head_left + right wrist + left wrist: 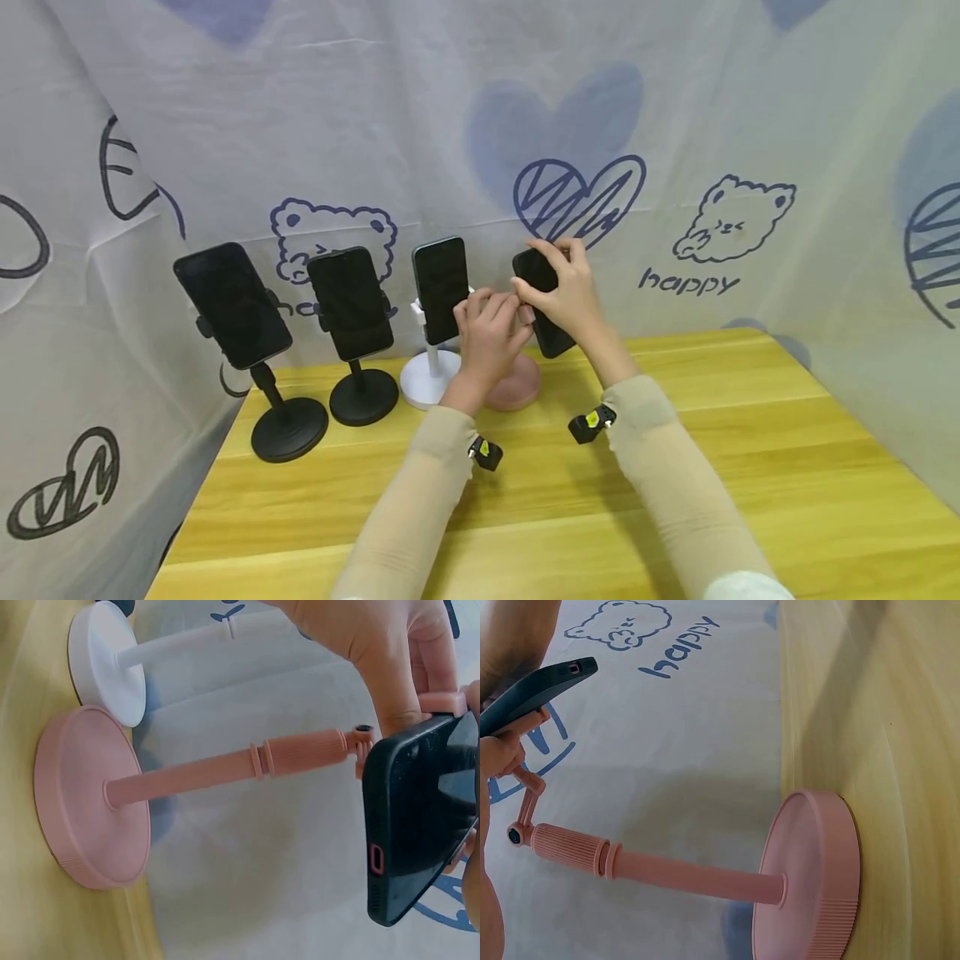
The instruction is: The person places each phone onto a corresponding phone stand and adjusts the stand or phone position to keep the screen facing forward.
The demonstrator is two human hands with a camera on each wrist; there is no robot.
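A black smartphone sits tilted at the top of a pink phone stand. With thumb and fingers spread over its upper part, my right hand grips the phone. My left hand is at the phone's left edge, its fingers pinching the stand's pink clamp, as the right wrist view shows. The stand's ribbed pole rises from a round base on the table. In the left wrist view the phone's lower end shows a pink-rimmed port.
To the left, a white stand and two black stands each hold a dark-screened phone. The white one is close beside the pink base. A printed curtain hangs behind the wooden table.
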